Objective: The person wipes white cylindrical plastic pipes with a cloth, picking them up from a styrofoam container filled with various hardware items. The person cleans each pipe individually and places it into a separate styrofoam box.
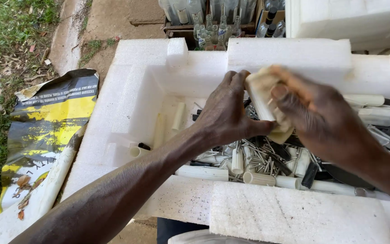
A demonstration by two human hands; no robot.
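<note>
both hands (231, 113) (314, 113) gripping cream block (262, 97), long axis upright, slightly tilted

Motion is blurring the right hand (314, 113), and both hands are hiding much of the cream block (262, 97) in their grip. The top edge is cutting off the glass bottles (217, 27), and the left hand (229, 113) is covering part of the nails (260, 158).

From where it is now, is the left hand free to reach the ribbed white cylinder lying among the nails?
Probably not right away: the left hand grips the cream-coloured block together with the right hand. The ribbed white cylinder lies uncovered just below it.
</note>
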